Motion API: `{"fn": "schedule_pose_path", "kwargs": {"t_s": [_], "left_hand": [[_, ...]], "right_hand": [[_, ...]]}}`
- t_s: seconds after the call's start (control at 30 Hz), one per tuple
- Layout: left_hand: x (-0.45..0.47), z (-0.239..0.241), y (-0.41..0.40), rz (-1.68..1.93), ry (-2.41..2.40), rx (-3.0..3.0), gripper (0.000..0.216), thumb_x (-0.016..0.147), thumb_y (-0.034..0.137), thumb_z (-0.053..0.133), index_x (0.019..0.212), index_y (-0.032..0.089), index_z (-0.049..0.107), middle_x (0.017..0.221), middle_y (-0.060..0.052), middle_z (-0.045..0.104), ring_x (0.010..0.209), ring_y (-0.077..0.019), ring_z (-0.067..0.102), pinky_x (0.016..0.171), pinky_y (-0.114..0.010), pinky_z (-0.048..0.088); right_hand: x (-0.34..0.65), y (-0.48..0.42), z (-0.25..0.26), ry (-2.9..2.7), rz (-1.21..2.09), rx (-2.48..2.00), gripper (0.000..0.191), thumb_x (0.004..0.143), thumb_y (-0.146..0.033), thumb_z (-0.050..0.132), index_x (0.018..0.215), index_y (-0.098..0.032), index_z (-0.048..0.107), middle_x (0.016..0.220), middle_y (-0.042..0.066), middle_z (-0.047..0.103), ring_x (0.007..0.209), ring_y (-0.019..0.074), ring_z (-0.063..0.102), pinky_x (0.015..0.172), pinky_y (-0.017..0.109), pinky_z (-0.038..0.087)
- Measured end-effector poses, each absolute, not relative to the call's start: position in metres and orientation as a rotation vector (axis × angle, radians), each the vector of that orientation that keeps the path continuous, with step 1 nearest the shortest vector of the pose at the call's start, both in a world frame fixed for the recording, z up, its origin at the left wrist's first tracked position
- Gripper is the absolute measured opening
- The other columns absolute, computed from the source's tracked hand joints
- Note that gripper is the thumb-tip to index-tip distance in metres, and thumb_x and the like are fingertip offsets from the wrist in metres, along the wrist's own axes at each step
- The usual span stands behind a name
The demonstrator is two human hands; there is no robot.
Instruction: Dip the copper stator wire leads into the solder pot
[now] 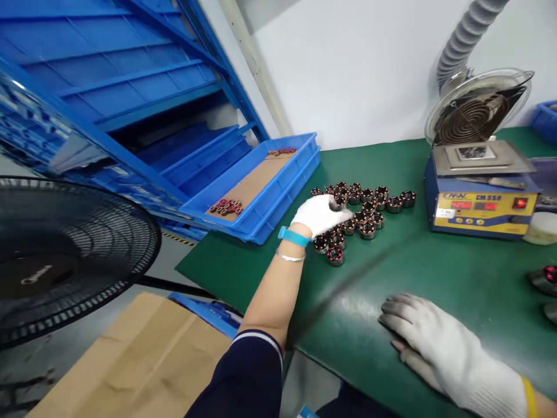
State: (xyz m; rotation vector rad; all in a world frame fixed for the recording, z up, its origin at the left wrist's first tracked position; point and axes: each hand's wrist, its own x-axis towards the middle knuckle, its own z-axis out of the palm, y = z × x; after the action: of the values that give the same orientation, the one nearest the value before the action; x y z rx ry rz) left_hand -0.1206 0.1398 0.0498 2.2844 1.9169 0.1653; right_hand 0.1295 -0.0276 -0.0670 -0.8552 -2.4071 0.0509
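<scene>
Black wire mesh rounds the fan [65,255] at nine o'clock; beside it, a smooth blue plastic tray [278,191] lined with brown card. Copper-wound ring stators [369,209] cluster on the green mat [435,273] at twelve o'clock. Left hand [319,213], white-gloved, curls loosely over the cluster's near edge, touching them; a grip cannot be told. Right hand [435,342] lies flat, fingers spread, at five o'clock.

Two gloved hands [321,213], one blue tray [278,191], one fan [65,255].
</scene>
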Motion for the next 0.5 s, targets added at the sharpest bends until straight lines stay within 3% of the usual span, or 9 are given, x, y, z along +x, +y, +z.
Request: {"fn": "schedule_pose_path", "kwargs": {"t_s": [0.07,0.13,0.23,0.4,0.5], "left_hand": [[-0.114,0.054,0.112,-0.020,1.693,2.411,0.051,0.080,0.071,0.059,0.088,0.022,0.071,0.089,-0.005,0.072,0.083,-0.0224,0.067,0.073,-0.030,0.049],[-0.107,0.052,0.087,-0.222,1.726,2.491,0.044,0.075,0.063,0.069,0.081,0.020,0.071,0.086,-0.006,0.069,0.081,-0.0246,0.066,0.072,-0.032,0.049],[-0.101,0.037,0.067,-0.336,1.879,2.523,0.033,0.077,0.049,0.071,0.090,0.018,0.073,0.101,-0.011,0.067,0.090,-0.0290,0.065,0.075,-0.035,0.051],[-0.092,0.010,0.058,-0.297,2.002,2.514,0.020,0.088,0.032,0.058,0.094,0.018,0.072,0.112,-0.014,0.066,0.097,-0.0318,0.067,0.079,-0.041,0.055],[-0.074,-0.005,0.050,-0.129,1.902,2.700,0.020,0.090,0.030,0.055,0.087,0.019,0.071,0.138,-0.013,0.059,0.117,-0.0349,0.061,0.096,-0.047,0.053]], "right_hand": [[0.124,-0.026,-0.075,-2.387,0.115,-0.888,0.030,0.090,-0.021,0.052,0.114,-0.022,0.069,0.119,0.009,0.068,0.109,0.0219,0.065,0.092,0.040,0.059],[0.126,-0.024,-0.078,-2.364,0.155,-0.933,0.028,0.090,-0.022,0.053,0.112,-0.021,0.068,0.116,0.009,0.068,0.107,0.0225,0.065,0.088,0.039,0.059],[0.130,-0.022,-0.077,-2.355,0.208,-0.961,0.027,0.089,-0.022,0.055,0.113,-0.020,0.068,0.115,0.009,0.068,0.107,0.0233,0.064,0.088,0.039,0.058],[0.134,-0.024,-0.071,-2.325,0.384,-1.008,0.028,0.090,-0.025,0.056,0.114,-0.020,0.068,0.118,0.008,0.068,0.110,0.0218,0.064,0.096,0.039,0.054],[0.137,-0.019,-0.069,-2.144,0.532,-1.194,0.036,0.089,-0.032,0.057,0.122,-0.021,0.066,0.126,0.008,0.065,0.114,0.0212,0.064,0.099,0.037,0.054]]}}
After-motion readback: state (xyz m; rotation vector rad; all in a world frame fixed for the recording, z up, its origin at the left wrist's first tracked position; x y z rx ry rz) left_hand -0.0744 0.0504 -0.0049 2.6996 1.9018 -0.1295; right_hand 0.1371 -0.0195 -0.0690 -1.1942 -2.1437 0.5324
